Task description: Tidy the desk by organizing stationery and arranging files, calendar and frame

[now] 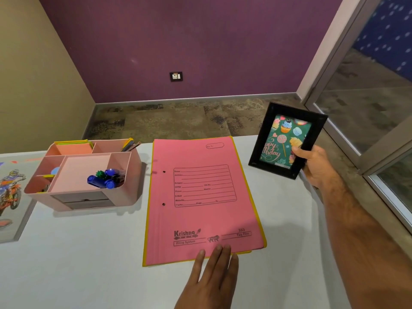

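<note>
A pink file (201, 197) lies flat in the middle of the white desk (78, 253), on top of a yellow file whose edge (256, 201) shows along the right and bottom. My left hand (211, 273) rests flat with its fingertips on the pink file's near edge. My right hand (314, 166) grips the lower right side of a black picture frame (287, 139) with a birthday picture, held tilted above the desk's far right corner. A pink desk organizer (84, 175) at the left holds blue markers (104, 177), pencils (129, 144) and sticky notes (73, 147).
A calendar with a motorbike picture (10, 192) lies at the desk's left edge. The desk's right edge runs close to a glass partition (379, 108). Beyond the far edge are carpet floor and a purple wall with a socket (176, 76).
</note>
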A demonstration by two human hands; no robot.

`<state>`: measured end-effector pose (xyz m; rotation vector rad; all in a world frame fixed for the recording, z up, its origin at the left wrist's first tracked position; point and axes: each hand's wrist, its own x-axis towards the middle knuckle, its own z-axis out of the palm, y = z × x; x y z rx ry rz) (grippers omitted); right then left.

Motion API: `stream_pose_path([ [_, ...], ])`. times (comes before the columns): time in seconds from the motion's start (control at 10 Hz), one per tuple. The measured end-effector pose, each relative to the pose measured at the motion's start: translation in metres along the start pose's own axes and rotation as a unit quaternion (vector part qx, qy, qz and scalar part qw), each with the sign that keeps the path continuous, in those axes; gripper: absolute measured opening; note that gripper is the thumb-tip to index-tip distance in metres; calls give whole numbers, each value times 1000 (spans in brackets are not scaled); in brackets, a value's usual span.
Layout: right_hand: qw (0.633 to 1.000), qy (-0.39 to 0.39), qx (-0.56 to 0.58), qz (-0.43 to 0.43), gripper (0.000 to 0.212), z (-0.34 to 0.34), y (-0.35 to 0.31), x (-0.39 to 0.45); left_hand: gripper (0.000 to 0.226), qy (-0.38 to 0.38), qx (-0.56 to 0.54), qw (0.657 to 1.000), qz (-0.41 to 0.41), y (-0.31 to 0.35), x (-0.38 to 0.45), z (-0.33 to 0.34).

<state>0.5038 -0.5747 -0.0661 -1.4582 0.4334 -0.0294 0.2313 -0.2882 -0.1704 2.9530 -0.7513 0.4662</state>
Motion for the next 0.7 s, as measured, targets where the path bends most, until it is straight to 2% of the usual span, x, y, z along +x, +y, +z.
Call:
stream_pose_path([
  [0.1, 1000, -3, 2, -6, 36, -5, 4, -13, 89, -49, -28, 998, -7, 1, -1, -6],
  [0.2, 1000, 4, -7, -13, 44, -11, 9, -22, 93, -75, -38, 996, -3, 2, 1, -13],
  [0.3, 1000, 29, -2, -7, 74, -20, 19, -40, 91, -112, -81, 990, -17, 5, 2, -28],
  [0.4, 998, 58, 23, -13, 73, -22, 29, -56, 89, -130, -96, 986, -40, 6, 2, -37],
  [0.5, 991, 110, 69, -25, 56, -22, 44, -93, 88, -136, -106, 984, -38, 7, 0, -42],
  [0.6, 987, 121, 101, -36, 40, -18, 49, -127, 88, -127, -116, 985, -30, 6, 0, -42],
  [0.7, 984, 135, 118, -7, 33, -15, 75, -188, 88, -125, -123, 983, -49, 11, -9, -45],
])
